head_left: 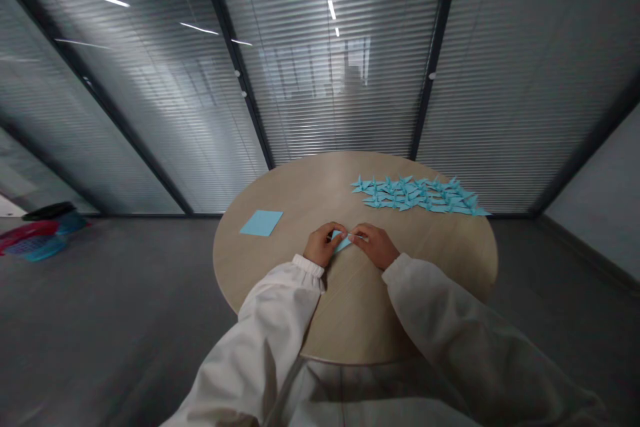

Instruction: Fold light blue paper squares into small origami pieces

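- Located: folded blue paper piece [343, 241] lying on the round table [350, 307], on the near side of centre, directly between both hands.
- Left hand [321, 246]: fingers curled in narrow, tips closed on the paper's left end and pressing it to the wood.
- Right hand [376, 246]: likewise closed down, fingertips pinching the paper's right end. Exact shape of the fold hidden under the fingers.
- Judged very light, thin and pliant. Likely to keep a crease once pressed, and easy to crumple or tear under a hard pull.
- Judged prone to sliding on the smooth tabletop unless pinned by one hand.
- Best hold, by judgement: corners and folded edges, between fingertip pads, with light pressure. Nothing to grip on the flat middle.
- Nearby: flat blue sheets [261, 222] to the left, well apart from the hands.
- Also: cluster of folded blue shapes [417, 195] on the far right of the table, packed close and touching.
- Off the table: coloured baskets [37, 237] on the floor, far left.
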The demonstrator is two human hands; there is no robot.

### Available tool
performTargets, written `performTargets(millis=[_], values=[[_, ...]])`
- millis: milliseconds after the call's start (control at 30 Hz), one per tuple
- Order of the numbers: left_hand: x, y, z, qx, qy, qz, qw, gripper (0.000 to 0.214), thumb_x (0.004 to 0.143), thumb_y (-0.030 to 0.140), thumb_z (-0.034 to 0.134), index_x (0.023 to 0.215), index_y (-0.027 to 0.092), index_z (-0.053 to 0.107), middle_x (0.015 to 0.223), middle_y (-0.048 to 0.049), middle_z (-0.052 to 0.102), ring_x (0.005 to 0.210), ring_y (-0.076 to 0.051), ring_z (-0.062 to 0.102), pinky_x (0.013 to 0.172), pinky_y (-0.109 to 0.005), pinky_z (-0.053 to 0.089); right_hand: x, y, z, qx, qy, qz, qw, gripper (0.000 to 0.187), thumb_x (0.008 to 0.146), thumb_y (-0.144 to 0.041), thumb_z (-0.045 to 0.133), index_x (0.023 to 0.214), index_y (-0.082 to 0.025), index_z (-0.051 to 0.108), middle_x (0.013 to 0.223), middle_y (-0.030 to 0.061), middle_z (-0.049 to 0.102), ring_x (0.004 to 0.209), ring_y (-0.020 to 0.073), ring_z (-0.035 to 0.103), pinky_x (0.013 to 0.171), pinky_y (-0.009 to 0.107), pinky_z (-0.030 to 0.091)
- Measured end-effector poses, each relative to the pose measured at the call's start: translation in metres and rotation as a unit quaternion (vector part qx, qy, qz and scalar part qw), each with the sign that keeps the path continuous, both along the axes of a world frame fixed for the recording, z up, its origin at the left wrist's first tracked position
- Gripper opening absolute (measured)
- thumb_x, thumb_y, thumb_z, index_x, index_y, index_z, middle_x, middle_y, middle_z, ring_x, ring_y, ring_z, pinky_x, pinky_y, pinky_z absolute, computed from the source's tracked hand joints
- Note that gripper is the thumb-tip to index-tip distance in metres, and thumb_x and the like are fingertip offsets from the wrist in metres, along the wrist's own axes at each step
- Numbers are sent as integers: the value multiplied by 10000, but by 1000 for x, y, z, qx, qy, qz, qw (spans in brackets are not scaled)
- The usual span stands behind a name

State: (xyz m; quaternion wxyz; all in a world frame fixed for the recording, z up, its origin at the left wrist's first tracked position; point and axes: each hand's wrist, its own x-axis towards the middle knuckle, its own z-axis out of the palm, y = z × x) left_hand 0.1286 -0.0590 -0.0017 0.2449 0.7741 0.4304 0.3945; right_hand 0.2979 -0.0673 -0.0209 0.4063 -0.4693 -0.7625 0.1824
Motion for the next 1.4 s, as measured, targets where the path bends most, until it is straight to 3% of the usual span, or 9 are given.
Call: performTargets(millis=[300, 767, 1167, 1400], values=[[-3, 7, -3, -4, -71, 55, 996, 212, 756, 357, 545, 791, 170, 636, 703, -9, 615, 653, -115, 531, 601, -210, 396, 2, 2, -2, -6, -8, -24, 1000, 98, 798, -227, 554, 729, -175, 599, 737, 13, 610, 710, 132, 548, 686, 239, 401], [-5, 6, 1, -9, -102, 86, 991, 209, 730, 346, 571, 800, 163, 644, 751, -33, 643, 702, -132, 568, 623, -226, 431, 1, 0, 1, -12, -19, -10, 1000, 126, 794, -243, 547, 705, -173, 601, 724, 8, 604, 691, 121, 532, 680, 230, 400], [-4, 9, -5, -30, -133, 62, 989, 237, 708, 280, 597, 910, 155, 599, 750, -21, 629, 668, -108, 563, 596, -207, 414, 0, 1, -1, -8, -26, 10, 1000, 57, 771, -180, 578, 724, -166, 606, 744, 17, 609, 703, 125, 549, 690, 236, 402], [-4, 8, -3, -47, -140, 47, 988, 301, 710, 347, 610, 950, 168, 588, 761, -20, 625, 694, -114, 572, 608, -205, 423, 0, 1, 0, -19, -8, 5, 1000, 67, 778, -205, 567, 738, -175, 611, 749, 13, 616, 716, 131, 559, 692, 242, 411]])
